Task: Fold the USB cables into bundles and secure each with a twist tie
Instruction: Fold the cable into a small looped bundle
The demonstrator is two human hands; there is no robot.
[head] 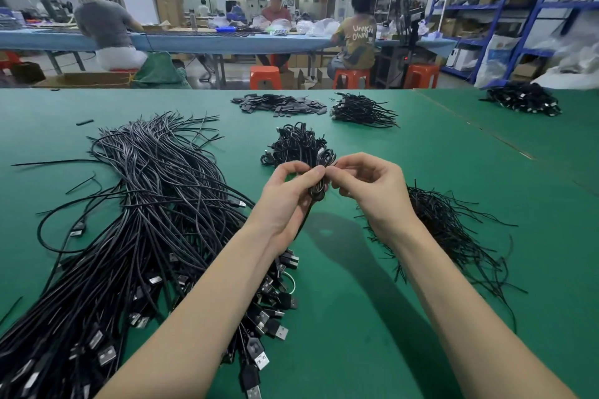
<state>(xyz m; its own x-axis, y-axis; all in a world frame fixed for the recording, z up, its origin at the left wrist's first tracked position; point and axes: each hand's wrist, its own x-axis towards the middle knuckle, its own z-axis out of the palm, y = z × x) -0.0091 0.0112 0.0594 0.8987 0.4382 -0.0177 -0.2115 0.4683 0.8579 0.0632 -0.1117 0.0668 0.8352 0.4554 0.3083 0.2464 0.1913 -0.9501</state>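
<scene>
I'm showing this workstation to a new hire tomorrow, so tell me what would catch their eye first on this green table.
First, the two hands meeting mid-table: the left hand grips a folded cable bundle while the right hand pinches at its top. To their left sprawls a big heap of loose USB cables, plugs toward the camera. Just beyond the hands sits a pile of finished bundles, and thin twist ties fan out on the right.

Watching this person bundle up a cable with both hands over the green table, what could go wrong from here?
The left hand holds the folded cable bundle while the right hand pinches at its top, seemingly at a tie too thin to make out. If either grip loosens, the loops may spring open. A loose end hangs below the bundle, just above the pile of unbundled USB cables, and might snag there. A weak twist could come undone once it joins the finished bundles.
</scene>
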